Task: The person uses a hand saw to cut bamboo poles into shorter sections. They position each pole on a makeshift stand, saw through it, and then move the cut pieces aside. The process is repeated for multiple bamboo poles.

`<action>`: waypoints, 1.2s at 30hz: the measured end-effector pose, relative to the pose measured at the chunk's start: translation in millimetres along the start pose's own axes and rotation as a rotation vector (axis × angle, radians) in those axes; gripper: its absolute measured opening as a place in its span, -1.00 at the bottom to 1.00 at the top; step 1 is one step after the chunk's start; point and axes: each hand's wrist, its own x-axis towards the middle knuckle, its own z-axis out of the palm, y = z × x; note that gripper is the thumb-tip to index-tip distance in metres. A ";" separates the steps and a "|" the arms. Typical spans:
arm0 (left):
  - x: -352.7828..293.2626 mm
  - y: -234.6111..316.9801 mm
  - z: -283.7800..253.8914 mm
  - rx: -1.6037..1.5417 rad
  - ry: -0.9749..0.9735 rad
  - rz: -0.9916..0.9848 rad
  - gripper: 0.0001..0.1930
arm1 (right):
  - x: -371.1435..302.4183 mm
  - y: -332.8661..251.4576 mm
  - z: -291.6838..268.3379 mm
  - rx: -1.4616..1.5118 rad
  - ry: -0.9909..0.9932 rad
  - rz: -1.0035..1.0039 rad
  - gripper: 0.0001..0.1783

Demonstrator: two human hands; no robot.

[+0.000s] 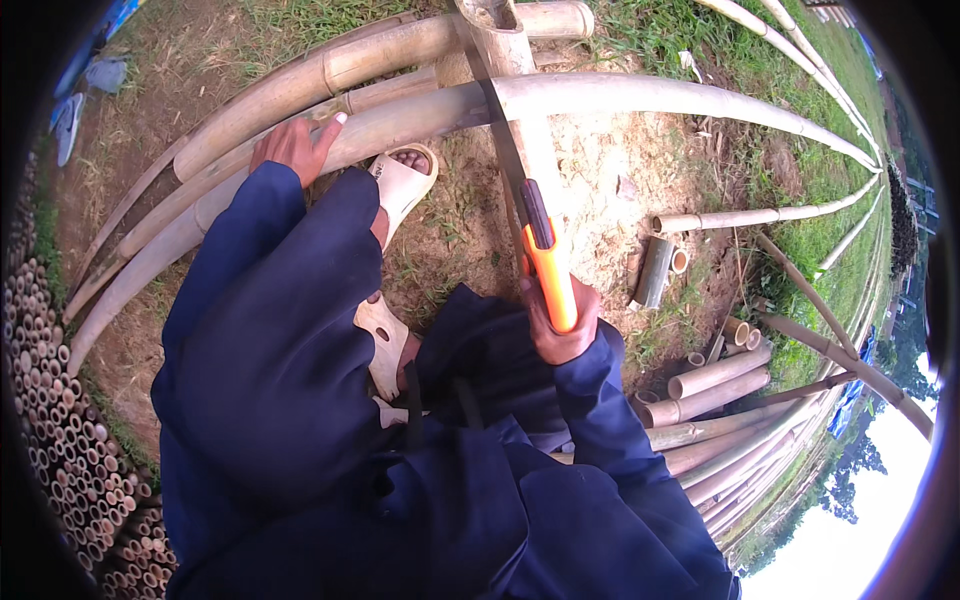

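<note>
In my right hand [563, 325] is a handsaw [548, 262] with an orange and dark handle, my fingers wrapped round its grip. Its long dark blade runs away from me and lies across a long bamboo pole [640, 95]. Over the same pole, left of the blade, my left hand [292, 148] presses down, thumb spread along it and fingers curled over its far side. Beneath the pole near the blade is an upright-looking thick bamboo piece [500, 42] with an open hollow end. A sandalled foot [405, 185] is beside the pole.
More bamboo poles [390, 55] lie just beyond. Short cut pieces [655, 272] rest on the dirt to the right, with a pile of poles [715, 385] nearer me. Stacked bamboo ends [65, 420] fill the lower left. Grass and further poles stretch off right.
</note>
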 end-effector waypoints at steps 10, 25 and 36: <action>-11.4 1.9 8.0 0.021 0.007 0.000 -0.20 | -97.7 -26.5 -40.7 -0.042 0.037 0.019 -0.59; -14.1 2.0 2.3 -0.003 -0.070 -0.018 -0.19 | -70.4 -2.0 -26.3 0.021 0.026 0.066 -0.67; 4.0 20.3 14.3 -0.030 0.004 0.041 -0.19 | -120.0 -9.1 -38.3 -0.044 0.086 0.079 -0.60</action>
